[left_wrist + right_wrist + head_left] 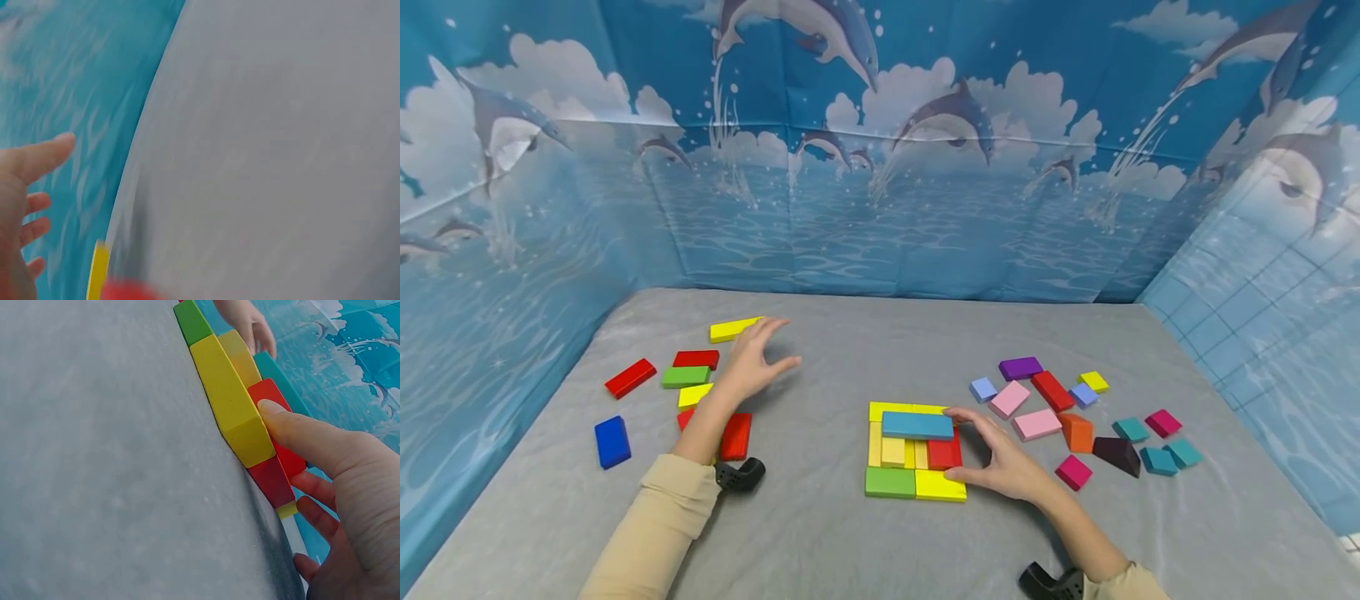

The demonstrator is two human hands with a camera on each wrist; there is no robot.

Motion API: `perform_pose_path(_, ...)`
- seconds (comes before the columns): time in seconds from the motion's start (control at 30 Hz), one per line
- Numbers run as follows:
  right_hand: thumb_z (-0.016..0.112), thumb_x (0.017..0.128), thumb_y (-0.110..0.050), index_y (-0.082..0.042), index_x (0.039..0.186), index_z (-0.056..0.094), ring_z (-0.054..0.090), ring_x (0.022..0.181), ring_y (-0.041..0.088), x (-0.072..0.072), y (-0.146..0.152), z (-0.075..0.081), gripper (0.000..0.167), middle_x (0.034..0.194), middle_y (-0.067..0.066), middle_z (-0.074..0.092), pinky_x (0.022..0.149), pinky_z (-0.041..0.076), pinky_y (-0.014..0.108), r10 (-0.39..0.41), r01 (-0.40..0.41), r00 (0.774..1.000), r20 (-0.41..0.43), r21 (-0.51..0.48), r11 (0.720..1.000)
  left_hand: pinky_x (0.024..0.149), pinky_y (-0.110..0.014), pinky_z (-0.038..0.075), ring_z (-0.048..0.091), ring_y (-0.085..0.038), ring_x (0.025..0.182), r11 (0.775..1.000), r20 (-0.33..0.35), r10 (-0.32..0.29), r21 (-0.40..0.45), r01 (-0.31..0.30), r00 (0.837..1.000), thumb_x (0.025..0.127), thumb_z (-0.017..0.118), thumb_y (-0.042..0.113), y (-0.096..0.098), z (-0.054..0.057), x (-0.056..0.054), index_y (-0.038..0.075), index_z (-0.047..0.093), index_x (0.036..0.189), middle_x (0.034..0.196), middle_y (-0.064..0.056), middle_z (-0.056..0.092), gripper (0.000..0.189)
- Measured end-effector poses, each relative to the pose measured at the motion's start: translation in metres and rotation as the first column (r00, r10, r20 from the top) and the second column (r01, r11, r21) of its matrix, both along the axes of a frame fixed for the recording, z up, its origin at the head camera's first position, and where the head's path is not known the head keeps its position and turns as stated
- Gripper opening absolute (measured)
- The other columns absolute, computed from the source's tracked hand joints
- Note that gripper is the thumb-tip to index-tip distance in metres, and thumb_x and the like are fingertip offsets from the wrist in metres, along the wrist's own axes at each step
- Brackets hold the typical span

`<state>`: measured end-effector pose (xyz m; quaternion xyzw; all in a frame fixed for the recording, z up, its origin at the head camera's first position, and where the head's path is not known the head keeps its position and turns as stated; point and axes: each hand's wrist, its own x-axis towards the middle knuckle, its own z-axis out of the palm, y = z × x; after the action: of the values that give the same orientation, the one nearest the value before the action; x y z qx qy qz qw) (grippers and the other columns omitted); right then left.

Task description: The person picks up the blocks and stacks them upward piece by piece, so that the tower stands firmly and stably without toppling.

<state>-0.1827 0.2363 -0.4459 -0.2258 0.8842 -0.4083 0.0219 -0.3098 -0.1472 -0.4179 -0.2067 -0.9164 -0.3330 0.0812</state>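
Observation:
My right hand (pixel 1007 462) is at the right side of a flat rectangle of blocks. Its thumb touches the red block (pixel 270 390) beside the yellow block (pixel 231 400) in the right wrist view, and the index finger reaches the far right corner near a blue block (pixel 917 425). A green block (pixel 890 482) forms the near left corner. Over the left part of the table my left hand (pixel 751 367) is spread and holds nothing, its fingers near a long yellow block (pixel 730 331). Red blocks (pixel 736 437) lie partly under that forearm.
Left of the left arm are a blue block (pixel 613 442), a red block (pixel 630 378) and a green block (pixel 685 377). Scattered at the right are pink blocks (pixel 1037 424), an orange block (pixel 1077 432), a dark wedge (pixel 1117 455) and teal blocks (pixel 1159 461). A dolphin-print curtain (pixel 880 225) borders the table.

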Motion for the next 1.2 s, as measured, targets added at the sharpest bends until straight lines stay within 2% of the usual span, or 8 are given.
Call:
perform_pose_path(0.1,0.076,0.073,-0.032,-0.021,0.135,0.038,0.041,0.120,0.018,0.000,0.000,0.000,0.073,0.132,-0.001,0.045,0.095,0.040,0.048,0.001,-0.001,1.000,-0.004,-0.003,1.000,0.104,-0.057,0.013,0.027,-0.038,0.128,0.991,0.001,0.094,-0.092,-0.094,0.996,0.082,0.067,0.032,-0.027,0.000,-0.011,0.006,0.038,0.137,0.140,-0.019,0.035,0.067)
perform_pose_path(0.2,0.076,0.074,-0.032,-0.021,0.135,0.038,0.041,0.121,0.018,0.000,0.000,0.000,0.073,0.133,-0.001,0.045,0.095,0.039,0.049,0.000,0.000,1.000,-0.003,-0.003,1.000,0.105,-0.058,0.008,0.025,-0.041,0.128,0.976,0.019,0.163,-0.152,-0.159,0.986,0.083,0.066,0.033,-0.048,-0.004,-0.019,0.004,0.035,0.138,0.140,-0.022,0.033,0.070)
perform_pose_path(0.4,0.075,0.074,-0.033,-0.020,0.135,0.038,0.040,0.121,0.018,0.001,0.001,0.002,0.073,0.134,-0.001,0.044,0.095,0.039,0.049,-0.001,0.001,1.000,0.004,-0.002,1.000,0.105,-0.060,0.002,0.019,-0.043,0.130,0.953,0.101,0.230,-0.222,-0.204,0.968,0.087,0.061,0.032,-0.068,-0.016,-0.024,0.001,0.030,0.140,0.144,-0.024,0.026,0.069)
perform_pose_path(0.5,0.075,0.074,-0.033,-0.021,0.135,0.038,0.040,0.121,0.017,0.001,0.001,0.002,0.073,0.134,-0.002,0.044,0.096,0.039,0.048,0.002,-0.002,1.000,0.001,-0.006,1.000,0.105,-0.059,0.004,0.022,-0.043,0.128,0.951,0.099,0.246,-0.217,-0.221,0.964,0.089,0.058,0.027,-0.069,-0.020,-0.024,0.000,0.033,0.139,0.141,-0.024,0.030,0.062)
perform_pose_path(0.77,0.075,0.074,-0.034,-0.022,0.135,0.038,0.039,0.122,0.017,0.002,0.001,0.002,0.073,0.135,-0.003,0.043,0.096,0.039,0.047,0.004,-0.004,1.000,0.010,-0.011,1.000,0.101,-0.056,0.017,0.034,-0.042,0.114,0.956,0.024,0.268,-0.132,-0.263,0.963,0.089,0.057,0.009,-0.067,-0.023,-0.022,-0.005,0.047,0.127,0.125,-0.025,0.042,0.041)
perform_pose_path(0.93,0.075,0.074,-0.033,-0.021,0.135,0.038,0.039,0.122,0.017,0.002,0.001,0.003,0.072,0.135,-0.003,0.043,0.097,0.039,0.048,0.008,-0.008,1.000,0.009,-0.017,1.000,0.100,-0.055,0.022,0.035,-0.041,0.114,0.972,0.036,0.224,-0.074,-0.221,0.974,0.088,0.060,0.009,-0.063,-0.019,-0.021,-0.004,0.050,0.126,0.124,-0.024,0.044,0.041)
perform_pose_path(1.07,0.075,0.074,-0.033,-0.022,0.135,0.038,0.039,0.122,0.017,0.001,0.001,0.002,0.072,0.135,-0.003,0.043,0.097,0.038,0.048,0.007,-0.007,1.000,0.003,-0.015,1.000,0.096,-0.053,0.032,0.038,-0.038,0.115,0.992,0.090,0.126,-0.004,-0.126,0.988,0.087,0.061,0.011,-0.047,-0.010,-0.019,-0.003,0.051,0.125,0.124,-0.022,0.045,0.041)
perform_pose_path(1.2,0.075,0.074,-0.033,-0.022,0.135,0.038,0.040,0.122,0.017,0.001,0.001,0.002,0.072,0.135,-0.003,0.043,0.096,0.038,0.048,0.003,-0.003,1.000,0.009,-0.012,1.000,0.091,-0.050,0.039,0.042,-0.033,0.111,0.998,0.091,0.014,0.052,-0.019,0.996,0.086,0.064,0.014,-0.020,0.001,-0.008,0.001,0.055,0.123,0.119,-0.017,0.049,0.040)
